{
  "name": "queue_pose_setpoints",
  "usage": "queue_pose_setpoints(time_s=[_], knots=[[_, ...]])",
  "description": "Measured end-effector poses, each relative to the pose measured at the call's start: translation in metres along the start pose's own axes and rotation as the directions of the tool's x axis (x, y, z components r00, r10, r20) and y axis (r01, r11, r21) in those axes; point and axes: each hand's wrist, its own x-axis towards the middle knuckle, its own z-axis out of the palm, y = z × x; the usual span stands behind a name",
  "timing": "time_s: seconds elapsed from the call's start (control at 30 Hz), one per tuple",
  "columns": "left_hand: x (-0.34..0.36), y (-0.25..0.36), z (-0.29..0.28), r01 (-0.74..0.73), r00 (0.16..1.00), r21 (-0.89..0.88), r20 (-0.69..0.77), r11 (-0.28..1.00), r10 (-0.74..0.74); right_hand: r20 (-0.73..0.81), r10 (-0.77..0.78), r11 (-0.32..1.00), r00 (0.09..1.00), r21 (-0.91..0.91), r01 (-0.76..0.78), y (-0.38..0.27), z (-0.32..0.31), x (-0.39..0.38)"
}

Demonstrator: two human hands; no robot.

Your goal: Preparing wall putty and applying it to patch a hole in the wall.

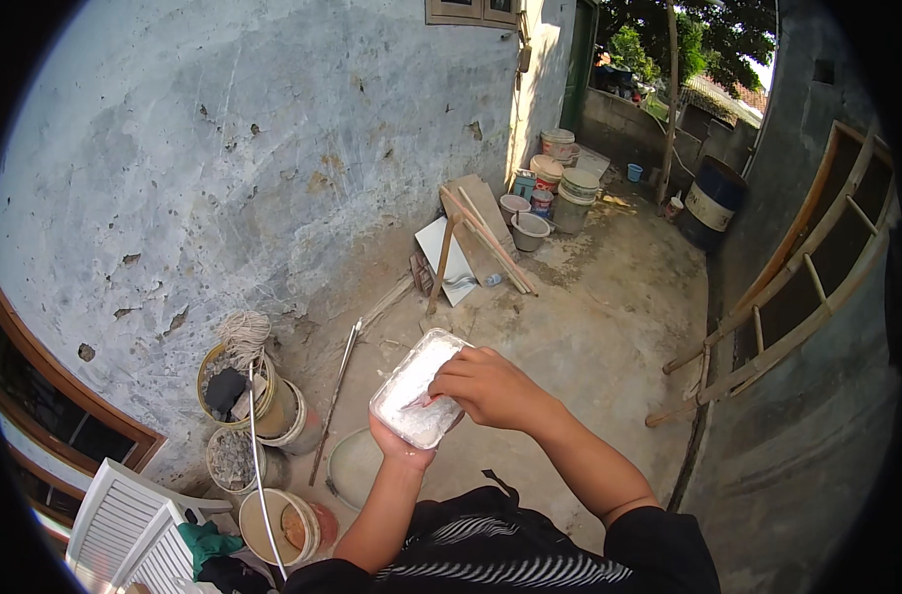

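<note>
A clear rectangular plastic tub [391, 400] with white powdery or pasty stuff [433, 358] in it sits in front of my body. My left hand [403, 447] supports it from below, its fingers mostly hidden under the tub. From the right, my right hand [486, 389] reaches over the rim with bent fingers pressed together, the tips down at the white stuff. A small reddish spot shows by those fingertips; whether it belongs to something held cannot be made out.
Buckets of rubble [235, 457], a mop [244, 337] and a white plastic chair [134, 525] stand at left. Ahead, boards [476, 213] lean on the patchy blue wall [302, 129] near several paint buckets [575, 198]. A bamboo ladder [768, 361] leans at right; a drum [714, 198] stands behind.
</note>
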Motion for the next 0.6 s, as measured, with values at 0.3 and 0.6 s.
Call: queue_pose_setpoints(time_s=[0.3,0.6], knots=[[0.12,-0.035,0.029,0.022,1.0,0.001,-0.02,1.0,-0.022,-0.043,0.074,0.992,0.996,-0.096,-0.078,0.116,-0.032,0.019],[0.289,0.017,0.022,-0.031,0.998,0.024,0.064,0.999,0.029,0.044,-0.005,1.0,0.999,-0.03,0.006,0.248,-0.019,0.119]])
